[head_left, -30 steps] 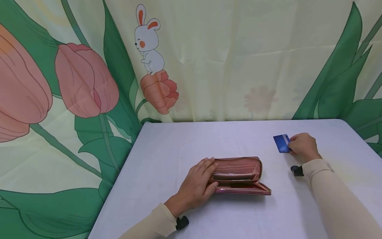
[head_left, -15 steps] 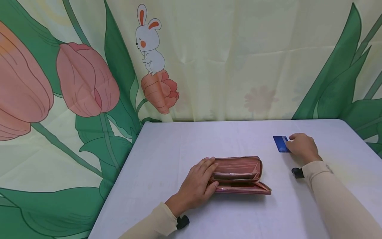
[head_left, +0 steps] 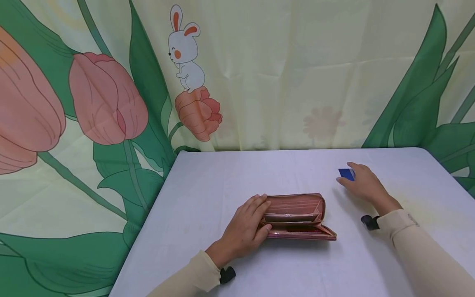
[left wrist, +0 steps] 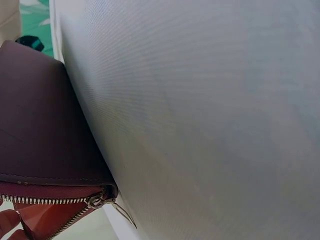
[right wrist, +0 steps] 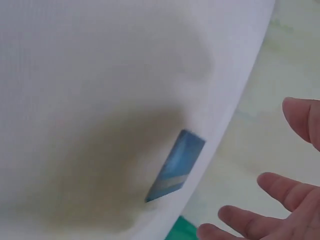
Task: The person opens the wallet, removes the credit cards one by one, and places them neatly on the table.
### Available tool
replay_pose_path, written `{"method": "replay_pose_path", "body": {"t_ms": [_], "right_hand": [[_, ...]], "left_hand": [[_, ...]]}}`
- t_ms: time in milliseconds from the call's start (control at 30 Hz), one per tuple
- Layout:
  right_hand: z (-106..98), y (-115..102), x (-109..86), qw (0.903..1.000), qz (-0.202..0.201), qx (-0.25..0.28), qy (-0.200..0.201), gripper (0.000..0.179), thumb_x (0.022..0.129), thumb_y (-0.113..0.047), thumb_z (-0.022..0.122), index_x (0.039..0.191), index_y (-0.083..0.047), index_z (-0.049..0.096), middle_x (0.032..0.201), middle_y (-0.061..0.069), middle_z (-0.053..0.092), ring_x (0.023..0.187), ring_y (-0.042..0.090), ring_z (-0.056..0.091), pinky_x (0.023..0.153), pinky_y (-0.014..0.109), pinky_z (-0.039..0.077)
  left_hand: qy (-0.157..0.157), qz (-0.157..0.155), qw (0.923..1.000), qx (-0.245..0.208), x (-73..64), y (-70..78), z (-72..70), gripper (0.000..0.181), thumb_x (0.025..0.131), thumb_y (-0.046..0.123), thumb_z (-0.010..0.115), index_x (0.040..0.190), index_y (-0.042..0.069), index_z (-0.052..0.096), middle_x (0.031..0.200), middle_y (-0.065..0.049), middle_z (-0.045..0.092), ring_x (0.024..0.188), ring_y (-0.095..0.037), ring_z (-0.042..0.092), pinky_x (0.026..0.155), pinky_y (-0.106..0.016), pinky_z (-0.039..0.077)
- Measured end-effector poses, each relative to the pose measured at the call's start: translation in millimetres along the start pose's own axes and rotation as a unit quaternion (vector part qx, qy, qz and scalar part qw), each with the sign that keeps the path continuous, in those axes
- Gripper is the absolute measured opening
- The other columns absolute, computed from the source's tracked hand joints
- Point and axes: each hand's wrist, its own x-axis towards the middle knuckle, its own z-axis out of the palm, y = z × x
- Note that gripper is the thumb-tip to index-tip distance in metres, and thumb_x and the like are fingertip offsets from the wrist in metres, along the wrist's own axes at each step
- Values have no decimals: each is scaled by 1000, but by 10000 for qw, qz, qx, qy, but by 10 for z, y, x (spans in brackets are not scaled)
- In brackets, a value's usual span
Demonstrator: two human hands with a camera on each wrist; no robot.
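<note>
A pink zip-around wallet [head_left: 295, 205] stands unzipped on the table, its card slots and compartments facing up. My left hand [head_left: 243, 229] grips its left end, fingers laid over the inside and thumb at the front panel. In the left wrist view the wallet's dark outer side [left wrist: 40, 115] and zip show, with fingertips [left wrist: 7, 220] at the lower corner. My right hand [head_left: 365, 185] hovers with thumb and fingers spread, partly covering a blue card [head_left: 346, 173]. In the right wrist view that card [right wrist: 176, 165] lies flat on the cloth, apart from the fingers.
A white cloth covers the table [head_left: 222, 173], whose far edge runs just beyond the card. Behind hangs a curtain [head_left: 278, 82] printed with tulips and a rabbit. Black wrist cameras [head_left: 227, 275] sit below both hands.
My right hand has let go of the card, lifted and spread its fingers, shifting slightly left over it. The left hand and wallet stay nearly where they were.
</note>
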Motion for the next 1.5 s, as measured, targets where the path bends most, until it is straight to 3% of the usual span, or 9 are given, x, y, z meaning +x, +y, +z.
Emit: {"method": "replay_pose_path", "body": {"t_ms": [267,633,1200,1367,1500], "right_hand": [[-3,-370,-150,9967,-711,-106,376,81,101,-36,65,157,10,28,157,46,20,143,64,23,110,79,26],[-13,-747,-353,9861,-1548,-71,593,75,100,-34,67,155,7,37,158,42,26,143,62,28,109,77,28],[6,-1225,-668,9725,-2236,42,648,68,99,-28,71,155,-2,44,159,33,35,142,55,39,107,74,37],[38,-1284,-707,9688,-2357,-20,762,62,98,-26,72,151,-3,50,154,28,45,139,50,46,106,72,42],[70,-1332,-737,9612,-2618,31,872,51,96,-21,74,142,-3,60,141,22,60,128,43,59,101,65,50]], "left_hand": [[11,-12,10000,-27,-1,1,-4,58,104,33,54,155,7,45,164,-8,41,153,-25,35,120,-46,36],[64,46,10000,-3,-6,-6,2,58,105,33,53,155,7,44,163,-9,41,151,-28,38,119,-46,38],[73,67,9999,64,-5,6,-5,57,105,33,53,154,6,45,163,-9,42,151,-29,39,120,-46,38],[63,51,9999,83,-3,19,-10,58,104,34,54,155,7,44,163,-8,41,152,-26,37,120,-45,37],[81,51,9999,73,-6,21,-6,58,104,33,54,155,7,44,163,-8,41,151,-27,38,120,-45,38]]}}
